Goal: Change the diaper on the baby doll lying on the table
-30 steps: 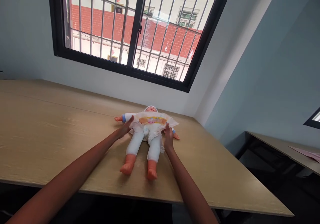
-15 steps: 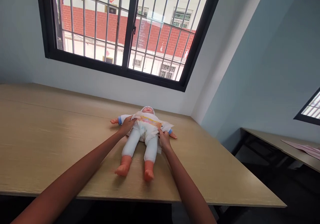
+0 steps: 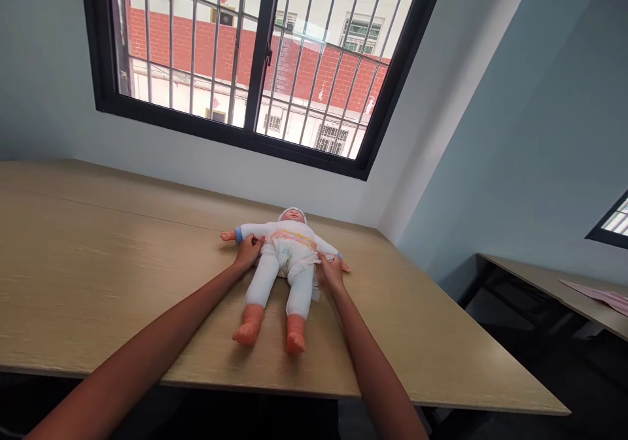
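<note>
Two edges of the diaper (image 3: 288, 254), on the doll (image 3: 263, 280) lying at 12 o'clock, are pinched by my L hand (image 3: 248, 252) at its 9 and R hand (image 3: 331, 272) at its 3, so diaper could sit crooked b/c of uneven pull.

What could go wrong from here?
Uneven pull: the left hand and right hand are at opposite sides of the diaper, so if one pulls harder it may sit crooked.

Sliding: the doll lies on its back on the table with no brace visible, so a tug might shift it.

Snagging: the right hand is close to a blue cuff and might catch it.
</note>
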Action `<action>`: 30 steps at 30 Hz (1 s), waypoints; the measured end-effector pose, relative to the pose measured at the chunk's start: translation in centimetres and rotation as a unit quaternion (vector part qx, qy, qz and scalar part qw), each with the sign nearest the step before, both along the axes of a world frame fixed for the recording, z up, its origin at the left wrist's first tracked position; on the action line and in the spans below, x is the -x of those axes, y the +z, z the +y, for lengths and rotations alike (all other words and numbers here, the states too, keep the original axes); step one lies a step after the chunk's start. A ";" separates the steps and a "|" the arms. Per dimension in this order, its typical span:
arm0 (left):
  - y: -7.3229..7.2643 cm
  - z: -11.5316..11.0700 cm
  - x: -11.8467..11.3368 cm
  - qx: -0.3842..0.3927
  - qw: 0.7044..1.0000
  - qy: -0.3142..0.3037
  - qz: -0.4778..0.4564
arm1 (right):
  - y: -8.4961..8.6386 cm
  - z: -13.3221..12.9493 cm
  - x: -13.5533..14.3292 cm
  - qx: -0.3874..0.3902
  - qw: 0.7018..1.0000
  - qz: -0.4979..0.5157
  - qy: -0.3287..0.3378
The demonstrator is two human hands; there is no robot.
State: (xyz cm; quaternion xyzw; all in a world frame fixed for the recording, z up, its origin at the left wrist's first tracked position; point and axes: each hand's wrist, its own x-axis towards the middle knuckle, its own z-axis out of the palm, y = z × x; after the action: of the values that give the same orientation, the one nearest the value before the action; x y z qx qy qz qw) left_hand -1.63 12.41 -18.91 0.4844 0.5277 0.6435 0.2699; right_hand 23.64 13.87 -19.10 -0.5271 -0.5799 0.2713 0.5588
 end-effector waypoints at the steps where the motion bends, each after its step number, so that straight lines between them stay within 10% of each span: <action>1: 0.0 0.3 0.3 -0.003 1.000 0.031 0.000 | 0.3 -0.1 -0.4 0.006 0.999 0.009 -0.045; 5: 0.7 0.7 1.7 -0.029 0.987 0.157 -0.001 | 2.1 -0.8 -1.7 -0.003 0.984 0.040 -0.174; 9: 2.4 -0.3 1.6 -0.084 0.975 0.198 0.058 | 3.6 -2.1 -1.3 -0.053 0.988 0.037 -0.141; 17: 5.7 -5.4 -5.4 -0.203 0.899 -0.037 0.385 | 2.5 -3.4 3.1 -0.086 0.992 -0.015 0.085; 23: 5.2 -7.0 -7.3 -0.199 0.808 -0.138 0.538 | 3.9 -2.0 -1.9 -0.023 0.990 -0.047 0.133; 30: 4.8 -6.7 -6.5 -0.171 0.803 -0.138 0.554 | 3.5 -3.7 -4.0 0.178 0.900 -0.209 0.337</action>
State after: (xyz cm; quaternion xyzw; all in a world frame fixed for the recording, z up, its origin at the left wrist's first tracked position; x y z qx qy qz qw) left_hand 4.91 5.67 -14.08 0.8646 0.3960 0.3011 -0.0701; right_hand 27.64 10.13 -15.57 -0.4357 -0.7683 0.4258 0.1963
